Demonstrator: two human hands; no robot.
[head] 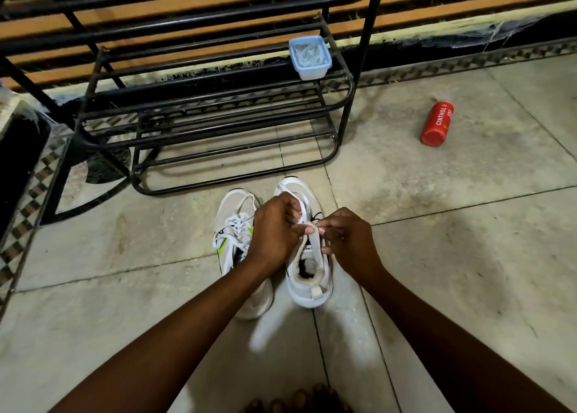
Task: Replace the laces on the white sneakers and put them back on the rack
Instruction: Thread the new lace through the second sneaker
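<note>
Left shoe (234, 250) laced, on floor. My left hand (274, 234) and right hand (349, 241) both pinch the lace (304, 216) over the right shoe (307, 269). Lacing unfinished; rack (215, 112) still awaits both.

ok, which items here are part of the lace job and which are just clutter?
Job:
- right sneaker, being laced
- white lace, pinched by left hand and right hand
- left sneaker, already laced
- black rack

Lying about:
- red bottle on the floor
- lidded plastic tub on the rack
</note>
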